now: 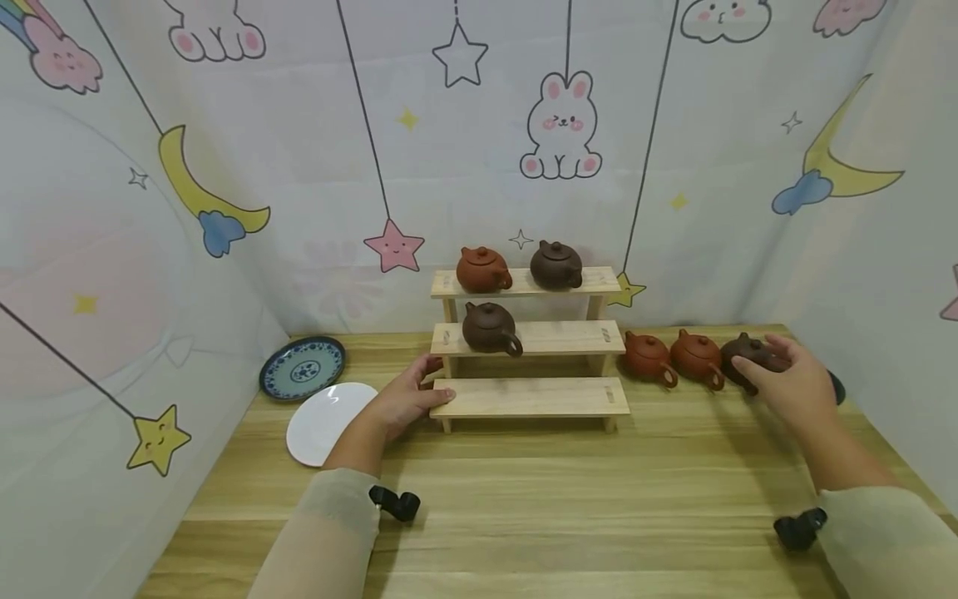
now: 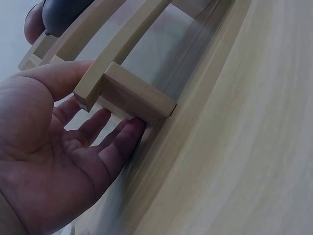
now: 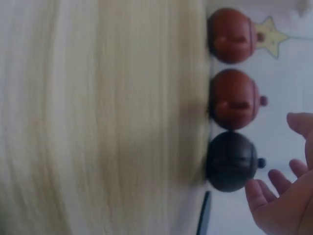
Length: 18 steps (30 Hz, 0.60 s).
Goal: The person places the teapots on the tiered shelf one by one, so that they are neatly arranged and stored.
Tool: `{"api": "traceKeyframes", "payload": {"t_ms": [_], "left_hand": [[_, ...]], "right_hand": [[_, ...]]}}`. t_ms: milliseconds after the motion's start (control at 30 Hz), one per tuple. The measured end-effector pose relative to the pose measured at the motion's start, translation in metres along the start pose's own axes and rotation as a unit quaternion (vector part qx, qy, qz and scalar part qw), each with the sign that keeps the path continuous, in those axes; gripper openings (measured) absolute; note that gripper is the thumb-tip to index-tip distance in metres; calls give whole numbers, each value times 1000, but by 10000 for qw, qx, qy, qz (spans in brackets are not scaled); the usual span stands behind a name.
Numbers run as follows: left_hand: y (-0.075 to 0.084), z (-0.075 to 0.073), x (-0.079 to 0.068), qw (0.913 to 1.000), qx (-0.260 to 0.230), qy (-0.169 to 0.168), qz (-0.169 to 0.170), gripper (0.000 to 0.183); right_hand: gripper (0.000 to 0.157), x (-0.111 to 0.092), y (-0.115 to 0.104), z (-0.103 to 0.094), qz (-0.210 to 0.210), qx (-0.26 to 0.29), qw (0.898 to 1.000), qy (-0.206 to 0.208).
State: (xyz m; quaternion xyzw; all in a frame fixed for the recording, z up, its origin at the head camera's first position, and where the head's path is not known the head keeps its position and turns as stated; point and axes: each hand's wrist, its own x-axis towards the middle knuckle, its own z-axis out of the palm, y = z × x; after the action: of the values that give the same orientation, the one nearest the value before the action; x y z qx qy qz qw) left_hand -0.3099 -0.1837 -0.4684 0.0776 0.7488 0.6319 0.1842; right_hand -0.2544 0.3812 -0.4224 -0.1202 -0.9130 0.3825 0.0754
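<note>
My left hand (image 1: 404, 398) holds the left end of a three-step wooden stand (image 1: 531, 398), thumb on the lowest board and fingers by its leg (image 2: 137, 93). A reddish-brown teapot (image 1: 481, 271) and a dark brown teapot (image 1: 557, 266) sit on the top step; another dark teapot (image 1: 488, 328) is at the left of the middle step. On the table, right of the stand, two reddish teapots (image 1: 647, 358) (image 1: 696, 358) and a dark teapot (image 3: 232, 161) stand in a row. My right hand (image 1: 797, 387) reaches around that dark teapot, fingers spread; in the right wrist view they appear apart from its lid.
A blue patterned plate (image 1: 303, 370) and a white plate (image 1: 318, 428) lie left of the stand. A dark-edged object (image 1: 837, 388) shows partly behind my right hand. Printed cloth (image 1: 479, 183) hangs behind and beside the wooden table (image 1: 569, 516).
</note>
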Motion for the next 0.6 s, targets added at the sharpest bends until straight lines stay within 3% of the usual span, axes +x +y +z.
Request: {"api": "traceKeyframes", "payload": {"t_ms": [333,600], "left_hand": [[2,1,-1,10000,-21,6,-42,80],[2,2,-2,10000,-2,48,-52,79]], "right_hand": [[106,33,26,2,241,-407,9986,-229],[100,47,32,8,107,-954,9950,-264]]}}
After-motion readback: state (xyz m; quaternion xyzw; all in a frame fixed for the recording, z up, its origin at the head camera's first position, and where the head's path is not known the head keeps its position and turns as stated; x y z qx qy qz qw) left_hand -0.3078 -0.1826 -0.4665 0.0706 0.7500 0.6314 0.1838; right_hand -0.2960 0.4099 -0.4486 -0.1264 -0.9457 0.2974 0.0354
